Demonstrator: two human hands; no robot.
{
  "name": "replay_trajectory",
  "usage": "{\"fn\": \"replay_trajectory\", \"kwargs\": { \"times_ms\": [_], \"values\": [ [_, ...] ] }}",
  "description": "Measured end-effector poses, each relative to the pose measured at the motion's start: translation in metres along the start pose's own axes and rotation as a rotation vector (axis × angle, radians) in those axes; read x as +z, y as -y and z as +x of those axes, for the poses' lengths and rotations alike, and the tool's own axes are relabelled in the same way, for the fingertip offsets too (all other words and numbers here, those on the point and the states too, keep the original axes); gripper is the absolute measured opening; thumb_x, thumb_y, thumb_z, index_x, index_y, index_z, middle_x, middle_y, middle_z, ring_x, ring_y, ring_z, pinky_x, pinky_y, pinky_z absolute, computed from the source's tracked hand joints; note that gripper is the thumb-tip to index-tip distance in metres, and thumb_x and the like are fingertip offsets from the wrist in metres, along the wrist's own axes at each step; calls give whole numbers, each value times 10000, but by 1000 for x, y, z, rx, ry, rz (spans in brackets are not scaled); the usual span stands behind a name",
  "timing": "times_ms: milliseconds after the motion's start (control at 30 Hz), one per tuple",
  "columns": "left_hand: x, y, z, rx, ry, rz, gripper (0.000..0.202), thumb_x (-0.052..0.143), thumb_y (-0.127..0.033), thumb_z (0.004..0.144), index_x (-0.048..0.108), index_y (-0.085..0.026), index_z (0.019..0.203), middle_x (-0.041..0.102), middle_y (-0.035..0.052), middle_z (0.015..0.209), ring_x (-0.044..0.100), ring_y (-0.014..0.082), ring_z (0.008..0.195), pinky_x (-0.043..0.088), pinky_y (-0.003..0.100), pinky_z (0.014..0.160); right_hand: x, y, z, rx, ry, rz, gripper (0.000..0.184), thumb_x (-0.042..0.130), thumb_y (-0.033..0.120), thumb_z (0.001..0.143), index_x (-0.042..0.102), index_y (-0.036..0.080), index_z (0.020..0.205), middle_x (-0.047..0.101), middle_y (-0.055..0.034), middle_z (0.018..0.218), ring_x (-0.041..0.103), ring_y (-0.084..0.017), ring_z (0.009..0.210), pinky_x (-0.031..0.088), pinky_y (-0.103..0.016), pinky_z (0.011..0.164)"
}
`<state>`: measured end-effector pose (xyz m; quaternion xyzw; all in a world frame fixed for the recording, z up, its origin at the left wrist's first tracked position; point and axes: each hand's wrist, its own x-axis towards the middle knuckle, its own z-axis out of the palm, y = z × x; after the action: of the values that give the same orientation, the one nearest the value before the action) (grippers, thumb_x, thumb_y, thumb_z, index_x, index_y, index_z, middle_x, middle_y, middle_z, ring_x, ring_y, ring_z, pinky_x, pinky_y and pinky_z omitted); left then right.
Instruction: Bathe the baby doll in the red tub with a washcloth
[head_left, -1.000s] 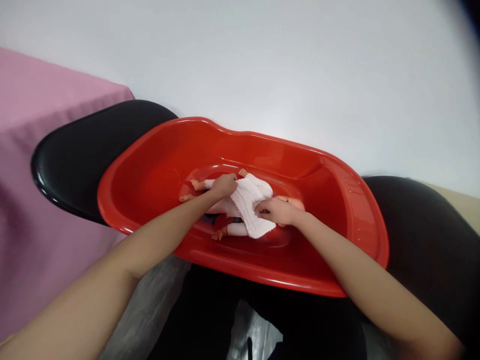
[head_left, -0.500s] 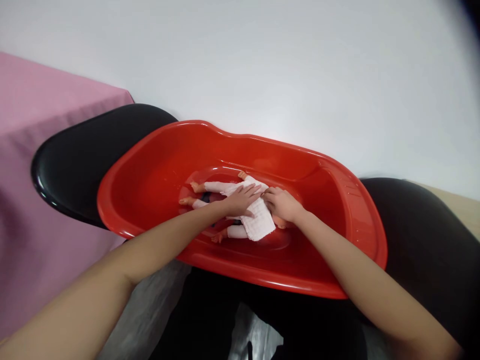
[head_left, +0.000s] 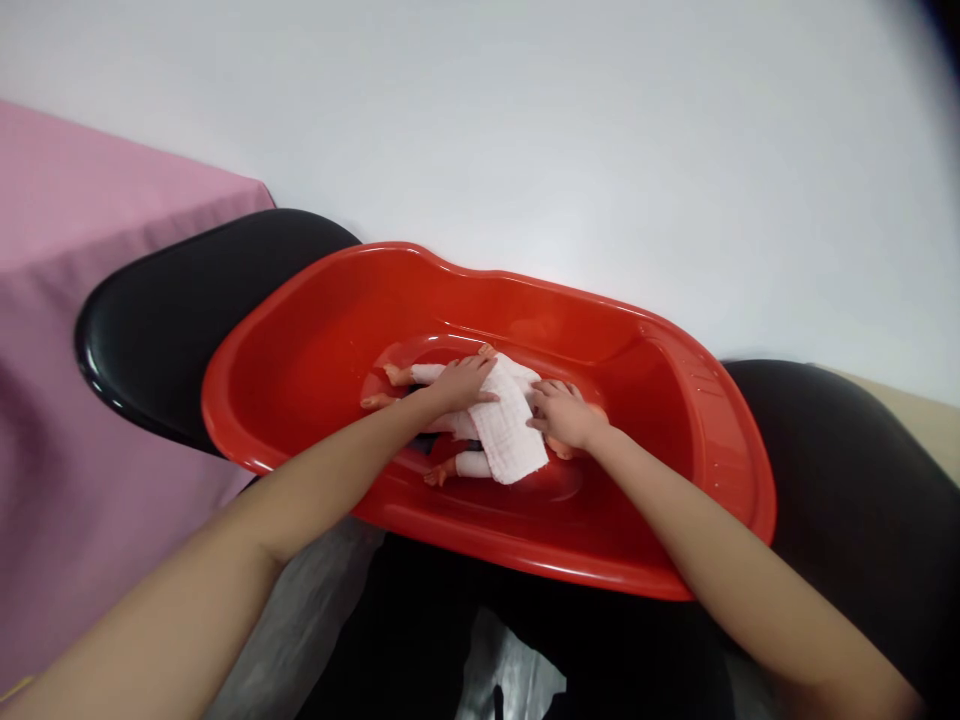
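Observation:
A doll (head_left: 472, 464) in white sleeves and leggings lies on its back in a red baby bathtub (head_left: 300, 340), feet to the left and head to the right. Across its chest is spread a white gauze cloth (head_left: 513, 440). My left hand (head_left: 461, 385) lies palm down at the cloth's left edge, fingers stretched and apart. Beside the doll's neck, my right hand (head_left: 568, 413) rests at the cloth's right edge with loosely bent, separated fingers. It covers much of the doll's head.
Under the tub's two ends are black chair seats, one at the left (head_left: 157, 320) and one at the right (head_left: 832, 480). A table with a pink cloth (head_left: 120, 210) stands at the left. Behind the tub rises a white wall (head_left: 570, 130).
My left hand has slid left, from the middle of the cloth to its left edge. My right hand's fingers have loosened and moved slightly right. The cloth now looks flatter.

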<state>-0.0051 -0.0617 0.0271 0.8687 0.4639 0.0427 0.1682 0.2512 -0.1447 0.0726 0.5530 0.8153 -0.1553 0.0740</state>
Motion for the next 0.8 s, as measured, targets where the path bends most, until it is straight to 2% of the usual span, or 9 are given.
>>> {"fn": "replay_trajectory", "kwargs": {
  "times_ms": [67,133,200,267,367,500,600,700,800],
  "values": [
    [-9,-2,-2,-102,19,2,872,754,-442,1176,397,-147,1915,659,314,1744,665,491,1583,532,576,1264,0,0,0,-2,4,-9,239,792,288,1141,837,201,1359,605,-219,1806,481,-426,1732,332,-700,1448],
    [-14,-5,-2,-152,24,-16,804,721,-394,1197,420,-164,1906,739,291,1640,742,483,1477,572,570,1207,0,1,0,-25,-10,-6,290,807,253,1114,825,196,1398,579,-219,1830,480,-428,1729,332,-696,1449],
    [-13,-5,-1,-138,-4,-68,749,728,-275,1178,469,-155,1871,716,278,1683,725,457,1516,569,560,1236,-1,1,-1,-72,-31,15,367,801,196,1085,803,195,1452,509,-209,1894,471,-418,1739,383,-661,1432],
    [-9,-2,2,-85,-73,-158,714,733,-138,1131,525,-126,1813,662,254,1766,656,405,1614,517,521,1328,-1,0,-3,-134,-43,46,474,777,157,1072,773,224,1541,417,-174,1964,435,-392,1776,449,-607,1405],
    [-4,1,6,-49,-206,-307,620,700,-7,1055,640,-103,1664,681,202,1754,630,323,1637,443,426,1401,0,0,-6,-210,-23,57,552,760,223,1114,742,305,1660,316,-105,2029,309,-374,1864,431,-594,1445],
    [-11,-5,5,-60,-325,-302,379,607,-63,1113,753,-161,1449,785,155,1503,735,300,1397,557,414,1238,2,2,-7,-187,40,9,548,748,423,1180,734,318,1718,215,-106,2063,167,-436,1913,287,-696,1511],
    [-20,-14,0,-36,-403,-241,282,575,-144,1161,799,-197,1324,776,136,1358,738,306,1279,584,412,1104,1,4,-6,-117,45,-17,613,742,438,1189,674,301,1782,138,-144,2072,122,-465,1918,240,-742,1509],
    [-25,-20,-3,1,-433,-213,182,643,-194,1156,811,-222,1220,762,118,1313,729,303,1257,577,406,1070,-3,5,-6,-46,-1,-26,557,702,408,1209,702,271,1749,177,-183,2059,207,-470,1900,270,-729,1498],
    [-26,-25,-5,39,-397,-179,117,687,-172,1127,785,-235,1138,763,100,1258,727,297,1228,571,400,1046,-7,4,-5,25,-47,-29,443,656,392,1230,778,205,1613,329,-225,2004,376,-466,1829,350,-693,1466]
  ]
}}
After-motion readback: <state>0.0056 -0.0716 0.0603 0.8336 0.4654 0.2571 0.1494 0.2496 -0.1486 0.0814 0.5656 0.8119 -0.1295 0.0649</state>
